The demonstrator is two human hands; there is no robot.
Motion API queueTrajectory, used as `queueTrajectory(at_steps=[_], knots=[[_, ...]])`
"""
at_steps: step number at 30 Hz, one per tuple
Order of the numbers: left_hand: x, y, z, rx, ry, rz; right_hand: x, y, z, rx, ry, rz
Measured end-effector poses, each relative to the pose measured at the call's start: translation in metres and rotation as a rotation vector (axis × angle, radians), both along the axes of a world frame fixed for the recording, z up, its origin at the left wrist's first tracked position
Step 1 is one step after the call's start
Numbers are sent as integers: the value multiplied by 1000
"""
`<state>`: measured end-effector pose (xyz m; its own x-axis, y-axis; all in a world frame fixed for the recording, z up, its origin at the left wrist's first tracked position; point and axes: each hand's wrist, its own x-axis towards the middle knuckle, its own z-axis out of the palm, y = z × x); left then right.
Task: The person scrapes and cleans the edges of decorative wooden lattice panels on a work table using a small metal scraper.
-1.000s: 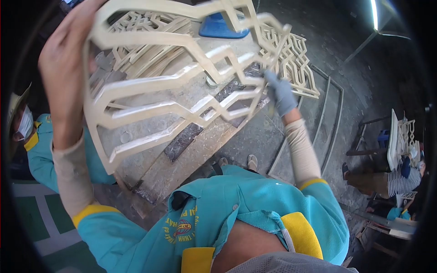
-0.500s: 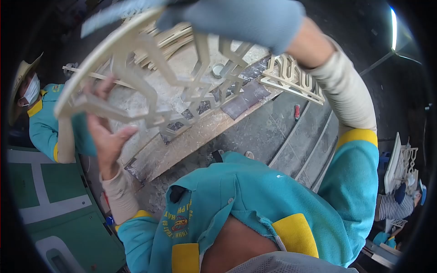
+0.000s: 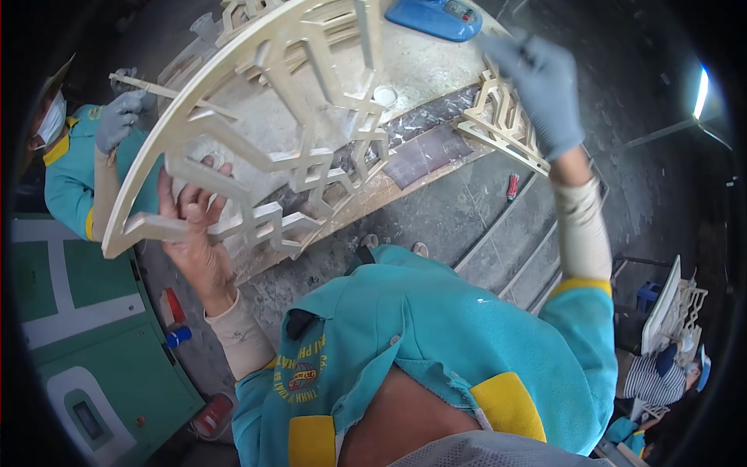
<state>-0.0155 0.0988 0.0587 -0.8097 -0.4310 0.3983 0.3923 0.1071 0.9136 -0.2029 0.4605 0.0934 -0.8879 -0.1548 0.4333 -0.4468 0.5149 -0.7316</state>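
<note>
A pale wooden lattice panel (image 3: 306,167) with a curved outer rim stands tilted above the worktable, its zigzag bars crossing the inside. My bare left hand (image 3: 198,249) grips it low on the left, the fingers passing behind and through the bars. Off to the upper right, my right hand (image 3: 545,97) wears a grey glove and is apart from the panel. Motion smears its fingers, and I cannot make out anything in them. Just left of that glove, a blue tool or device (image 3: 436,19) lies on the worktable (image 3: 424,66).
Another lattice piece (image 3: 506,117) rests at the table's right end. A small round white cup (image 3: 384,96) sits on the table. At left, a masked co-worker's gloved hand (image 3: 118,121) is near a wooden strip (image 3: 167,93). A green cabinet (image 3: 109,342) stands lower left.
My right hand has moved off the panel's top towards the right. The blue device has come into view on the table. My left hand keeps its grip on the panel, which is turned slightly.
</note>
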Motion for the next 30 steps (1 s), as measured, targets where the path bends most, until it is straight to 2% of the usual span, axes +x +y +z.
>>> queueTrajectory(at_steps=[1, 2, 3, 5, 7, 10, 12, 13, 16, 18, 23, 26, 28, 30], knots=[[7, -2, -3, -9, -19, 45, 0, 9, -46, 210, -70, 21], [13, 0, -5, -12, -34, 57, 16, 7, -90, 415, 19, -46], [17, 1, -6, -14, -14, 71, 33, 0, -104, 479, -300, -12], [20, 4, -13, -27, 31, 45, 61, -14, -160, 583, -459, 6], [20, 9, -22, 1, 52, -13, 84, -24, -221, 502, -328, 84], [22, 7, -24, 13, 2, -100, 104, -47, -229, 616, -388, 199], [19, 7, -20, 127, 41, -246, 101, -55, -241, 566, -342, 182], [20, 5, -21, 125, 36, -248, 98, -60, -245, 518, -289, 161], [22, 2, -22, 75, -15, -188, 93, -80, -241, 474, -274, 76], [23, 5, -19, 75, 19, 35, 98, -83, -237, 457, -300, 104], [33, 4, 5, 43, 41, 306, 104, -83, -221, 411, -363, 192], [33, 6, 6, -35, 3, 289, 95, -93, -217, 385, -347, 188], [26, 3, 2, -50, 7, 304, 87, -107, -225, 409, -212, 197], [25, -3, -2, -67, 11, 317, 79, -123, -237, 446, -195, 215]])
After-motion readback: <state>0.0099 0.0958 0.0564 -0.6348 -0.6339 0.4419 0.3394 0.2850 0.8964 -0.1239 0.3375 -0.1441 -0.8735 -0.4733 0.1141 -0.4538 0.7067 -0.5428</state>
